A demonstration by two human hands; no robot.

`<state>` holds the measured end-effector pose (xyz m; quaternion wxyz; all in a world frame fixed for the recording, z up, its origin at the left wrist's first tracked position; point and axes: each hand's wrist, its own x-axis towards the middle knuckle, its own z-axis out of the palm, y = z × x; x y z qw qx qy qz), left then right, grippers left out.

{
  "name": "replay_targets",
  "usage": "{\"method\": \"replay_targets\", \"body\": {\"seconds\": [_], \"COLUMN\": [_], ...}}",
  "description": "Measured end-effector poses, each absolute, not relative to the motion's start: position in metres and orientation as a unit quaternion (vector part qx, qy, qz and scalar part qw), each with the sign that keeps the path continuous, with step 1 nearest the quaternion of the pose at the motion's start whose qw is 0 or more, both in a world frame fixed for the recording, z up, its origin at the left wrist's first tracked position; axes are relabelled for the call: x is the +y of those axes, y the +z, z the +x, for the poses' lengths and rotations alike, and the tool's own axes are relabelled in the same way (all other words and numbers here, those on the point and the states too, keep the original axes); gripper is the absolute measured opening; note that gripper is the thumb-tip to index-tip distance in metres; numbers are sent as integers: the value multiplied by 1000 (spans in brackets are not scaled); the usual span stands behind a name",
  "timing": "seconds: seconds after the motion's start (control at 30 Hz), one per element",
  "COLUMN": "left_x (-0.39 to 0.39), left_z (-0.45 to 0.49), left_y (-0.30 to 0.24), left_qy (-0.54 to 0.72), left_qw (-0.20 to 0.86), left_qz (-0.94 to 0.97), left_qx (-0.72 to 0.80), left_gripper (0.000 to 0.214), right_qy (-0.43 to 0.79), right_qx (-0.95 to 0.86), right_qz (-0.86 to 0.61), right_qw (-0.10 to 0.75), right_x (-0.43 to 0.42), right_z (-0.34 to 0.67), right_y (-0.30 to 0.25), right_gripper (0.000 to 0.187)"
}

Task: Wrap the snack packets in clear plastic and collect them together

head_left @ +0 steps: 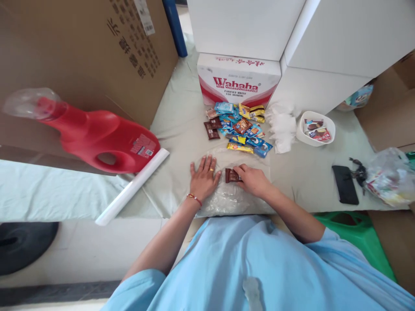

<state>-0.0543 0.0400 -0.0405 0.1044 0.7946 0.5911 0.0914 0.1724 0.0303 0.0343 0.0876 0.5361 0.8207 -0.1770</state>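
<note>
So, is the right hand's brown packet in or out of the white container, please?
Out: the right hand grips the brown packet well left of the white container.

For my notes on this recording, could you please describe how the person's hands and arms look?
The left hand has a gold-coloured ring and a red wrist bracelet with lighter pieces. The right hand shows no ring or bracelet. Both forearms are bare below short, light-blue sleeves.

The single head-worn camera looks forward and steeply down over a light-blue shirt (210, 259), fairly close above the hands (204, 180) and bench (295, 172), with the Wahaha water carton (238, 86) farther off.
</note>
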Motion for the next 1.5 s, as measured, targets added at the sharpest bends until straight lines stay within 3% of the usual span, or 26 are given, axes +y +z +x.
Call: {"method": "replay_targets", "body": {"seconds": [0.13, 0.2, 0.33, 0.47, 0.6, 0.67, 0.77, 0.97, 1.13, 1.23, 1.37, 1.5], "left_x": [42, 39, 23, 5, 3, 8, 21, 53, 72, 65, 35, 13], "left_z": [-58, -63, -84, -116, -140, -143, -136, -111, -96, -96, -82, -37], "left_y": [-40, -39, -37, -39, -37, -35, -32, -38, -38, -24, 5, 14], "left_qy": [113, 138, 194, 169, 137, 127, 135, 266, 299, 335, 372, 250], "left_qw": [119, 117, 114, 228, 317, 324, 326, 342, 184, 90, 5, 100], "left_qz": [791, 787, 828, 889, 886, 881, 867, 752, 668, 616, 647, 834], "left_qx": [590, 590, 514, 361, 311, 319, 353, 497, 656, 707, 665, 482], "left_gripper": [63, 62, 54, 64, 63, 55, 25, 29, 22, 22, 19, 34], "right_qy": [-211, -233, -265, -261, -238, -272, -363, -468, -271, -164, -134, -122], "right_qx": [819, 816, 835, 857, 811, 779, 727, 657, 693, 715, 781, 822], "right_qz": [531, 528, 458, 416, 493, 508, 510, 563, 668, 679, 609, 556], "right_qw": [63, -5, -148, -156, -207, -247, -282, -181, 8, 13, -37, 9], "right_x": [30, 25, -7, -56, -80, -73, -44, 25, 50, 59, 84, 111], "right_z": [172, 183, 227, 261, 269, 268, 271, 281, 281, 276, 251, 212], "right_y": [28, 26, 20, -1, -23, -22, -7, 13, 17, 32, 42, 29], "right_gripper": [58, 61, 45, 63, 29, 25, 24, 47, 28, 34, 31, 33]}}
